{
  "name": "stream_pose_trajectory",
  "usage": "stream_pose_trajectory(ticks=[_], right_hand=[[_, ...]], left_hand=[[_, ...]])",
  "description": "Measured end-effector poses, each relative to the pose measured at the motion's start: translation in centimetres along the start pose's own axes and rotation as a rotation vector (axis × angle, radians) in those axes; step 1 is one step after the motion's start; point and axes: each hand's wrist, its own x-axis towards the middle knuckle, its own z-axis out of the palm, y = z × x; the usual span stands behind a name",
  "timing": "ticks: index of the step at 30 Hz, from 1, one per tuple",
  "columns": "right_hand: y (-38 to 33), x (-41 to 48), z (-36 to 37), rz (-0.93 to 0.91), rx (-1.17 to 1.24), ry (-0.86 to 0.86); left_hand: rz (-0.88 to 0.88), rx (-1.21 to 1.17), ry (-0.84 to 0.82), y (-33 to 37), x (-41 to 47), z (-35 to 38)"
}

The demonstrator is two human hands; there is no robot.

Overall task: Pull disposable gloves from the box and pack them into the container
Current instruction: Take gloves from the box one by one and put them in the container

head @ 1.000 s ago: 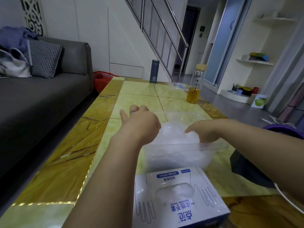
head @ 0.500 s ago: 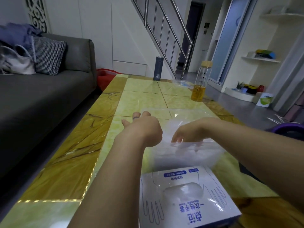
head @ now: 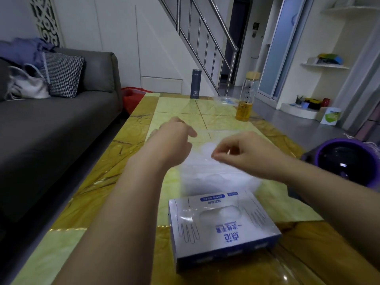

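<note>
Head camera looks down along both my forearms to a yellow-green marbled surface [head: 131, 161]. At its far end stand a dark blue flask [head: 195, 84] and a glass bottle [head: 246, 97] with a wooden lid and yellow liquid in the bottom. A clear plastic lid [head: 224, 99] lies between them, nearer to the bottle. On the left there is a grey sofa [head: 61, 124] with a checked cushion [head: 61, 76] and a white bag [head: 28, 86]. A purple bucket [head: 349, 159] stands on the floor at the right, beside the surface. None of these things is near my hands.

Nearest to me lies the glove box [head: 224, 223], white and blue, its oval opening turned up and pale film showing inside. Just behind the box stands the clear container [head: 191, 182], with crumpled clear gloves [head: 218, 175] in it.

My left hand [head: 174, 140] hovers over the left edge of the container, back toward the camera, thumb pointing right. Its fingers are hidden behind the hand, so I cannot tell how they lie. My right hand [head: 244, 153] hangs above the container, and its wrist covers part of the right wall. The thumb and first finger are pressed tip to tip, the other fingers are curled. They seem to pinch a thin clear glove [head: 205, 150], but it is blurred.
</note>
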Motion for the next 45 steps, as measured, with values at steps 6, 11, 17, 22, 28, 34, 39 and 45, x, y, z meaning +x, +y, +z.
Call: stream_pose_trajectory(ticks=[6,11,17,22,28,34,39,45], right_hand=[[1.7,-4.6,4.8,0.062,-0.390,-0.401],[2.4,-5.3,6.4,0.026,-0.352,-0.315],[2.7,-5.7,7.3,-0.003,-0.342,-0.213],[2.9,-5.7,6.3,-0.063,-0.236,-0.177],[1.4,-6.3,5.0,-0.191,-0.238,0.025],[2.0,-6.7,4.8,-0.053,-0.124,0.005],[1.9,-6.0,4.2,0.042,0.010,0.218],[0.1,-4.9,-1.0,0.094,0.454,0.690]], left_hand=[[0.136,-0.026,-0.186,3.8,-4.0,-1.4],[0.001,0.134,-0.600,3.8,-8.0,3.9],[-0.105,-0.022,-0.607,2.2,-9.2,6.4],[-0.124,0.008,-0.644,2.3,-8.4,6.1],[-0.116,0.092,-0.687,2.7,-7.5,5.8],[-0.106,0.081,-0.682,2.8,-7.8,5.7],[-0.099,0.123,-0.674,2.9,-7.7,5.5],[-0.096,0.065,-0.594,3.0,-8.2,5.2]])
